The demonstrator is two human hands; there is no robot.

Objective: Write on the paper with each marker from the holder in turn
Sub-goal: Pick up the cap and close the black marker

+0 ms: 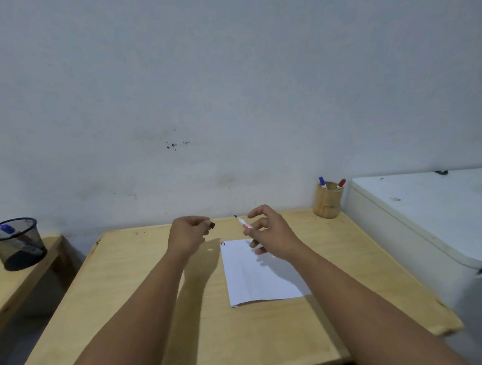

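The paper (257, 272) lies flat and light at the table's (128, 304) centre, likely to slide. At its twelve o'clock edge the right hand (269, 231) pinches a stiff, light uncapped marker (242, 222) mid-barrel; at ten o'clock the left hand (187, 233) pinches its cap (213, 225).

Paper (257, 275) on table (144, 288)

Two hands, left (188, 233) and right (269, 231), one uncapped marker (241, 221), one cap (212, 225), one sheet of paper (257, 275), two tables (127, 290) (1, 273), one wooden holder (327, 200) with two markers (322, 182) (341, 183), one mesh cup (17, 243).
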